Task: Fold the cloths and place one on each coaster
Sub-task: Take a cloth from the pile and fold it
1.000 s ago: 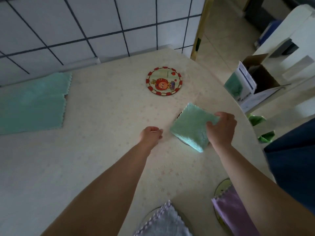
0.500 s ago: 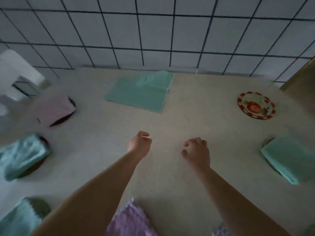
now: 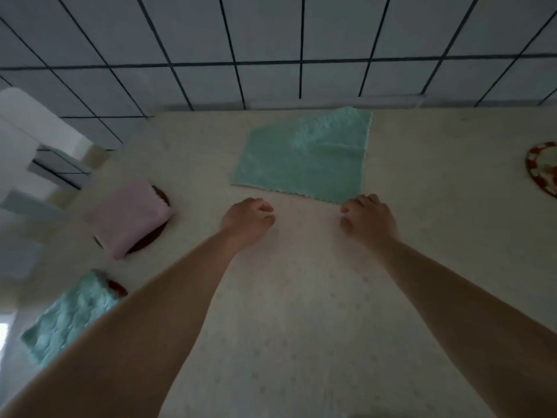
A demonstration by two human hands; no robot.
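Observation:
A flat, unfolded green cloth (image 3: 304, 156) lies at the far middle of the table, close to the tiled wall. My right hand (image 3: 367, 220) reaches its near right corner with curled fingers; whether it grips the corner I cannot tell. My left hand (image 3: 247, 218) hovers just short of the cloth's near edge, fingers curled and holding nothing. On the left, a folded pink cloth (image 3: 128, 217) rests on a dark coaster (image 3: 161, 196). A folded green cloth (image 3: 69, 315) covers another coaster (image 3: 117, 288) nearer to me. A bare red-and-white coaster (image 3: 542, 168) shows at the right edge.
The cream table (image 3: 301, 312) ends at a grey tiled wall (image 3: 271, 49) behind the cloth. White furniture (image 3: 33, 140) stands off the table's left side.
The view swung left, away from the folded green cloth that my right hand set on a coaster. Both hands moved forward to the near edge of the flat green cloth.

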